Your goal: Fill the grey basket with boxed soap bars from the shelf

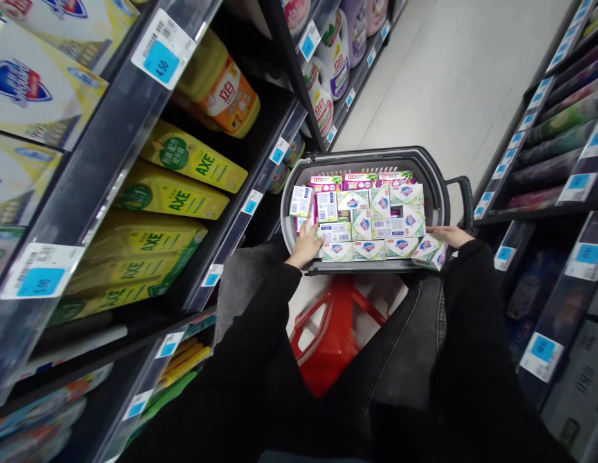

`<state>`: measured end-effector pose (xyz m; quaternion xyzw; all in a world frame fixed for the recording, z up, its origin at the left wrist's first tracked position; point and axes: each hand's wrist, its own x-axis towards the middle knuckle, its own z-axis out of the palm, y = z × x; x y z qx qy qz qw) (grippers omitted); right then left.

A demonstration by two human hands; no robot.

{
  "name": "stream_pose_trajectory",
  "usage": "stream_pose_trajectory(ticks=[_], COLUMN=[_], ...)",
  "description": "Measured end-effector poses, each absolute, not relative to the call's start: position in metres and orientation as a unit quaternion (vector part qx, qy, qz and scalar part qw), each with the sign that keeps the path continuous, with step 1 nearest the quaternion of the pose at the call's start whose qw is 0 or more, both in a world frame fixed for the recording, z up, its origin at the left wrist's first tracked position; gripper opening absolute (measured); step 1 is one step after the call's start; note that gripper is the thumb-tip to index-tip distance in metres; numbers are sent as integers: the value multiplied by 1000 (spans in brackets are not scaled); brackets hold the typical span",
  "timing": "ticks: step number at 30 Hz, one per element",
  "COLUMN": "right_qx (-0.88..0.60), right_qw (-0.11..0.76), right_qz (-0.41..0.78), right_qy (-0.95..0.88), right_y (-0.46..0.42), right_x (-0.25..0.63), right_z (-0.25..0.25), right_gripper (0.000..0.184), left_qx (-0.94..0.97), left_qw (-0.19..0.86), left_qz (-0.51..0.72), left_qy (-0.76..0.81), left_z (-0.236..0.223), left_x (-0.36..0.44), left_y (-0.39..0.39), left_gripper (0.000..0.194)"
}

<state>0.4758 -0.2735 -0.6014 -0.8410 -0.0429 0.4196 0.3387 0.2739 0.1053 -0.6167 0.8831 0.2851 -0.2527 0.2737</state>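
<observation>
A grey basket with a dark rim stands in front of my knees. Small white-and-green soap boxes fill it in rows, some turned on end or sideways. Behind them are purple-and-pink boxes. My left hand rests inside the front left corner, fingers spread against the boxes there. At the front right corner, my right hand grips one tilted soap box near the rim; its thumb is hard to see.
A red plastic stool shows between my legs. Shelves on the left hold yellow detergent bottles, a larger yellow jug and boxed soap. On the right, another shelf carries packaged goods. Pale floor runs between them.
</observation>
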Motion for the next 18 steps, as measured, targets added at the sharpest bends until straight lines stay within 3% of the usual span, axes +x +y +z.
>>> stream_pose_trajectory(ticks=[10, 13, 16, 18], right_qx=[-816, -800, -787, -788], right_qw=[373, 393, 411, 398], right_qz=[440, 447, 453, 462], right_qy=[43, 71, 82, 81], right_y=[-281, -284, -291, -298], right_x=[479, 478, 477, 478], right_z=[-614, -611, -610, -613], right_gripper=[25, 23, 20, 18], left_qx=[875, 897, 911, 909], left_qw=[285, 231, 150, 161], left_qz=[-268, -218, -168, -205], left_qy=[284, 309, 344, 327], left_z=[-612, -601, -586, -579], left_x=[273, 264, 248, 238], left_y=[108, 99, 80, 66], left_gripper=[67, 69, 51, 39])
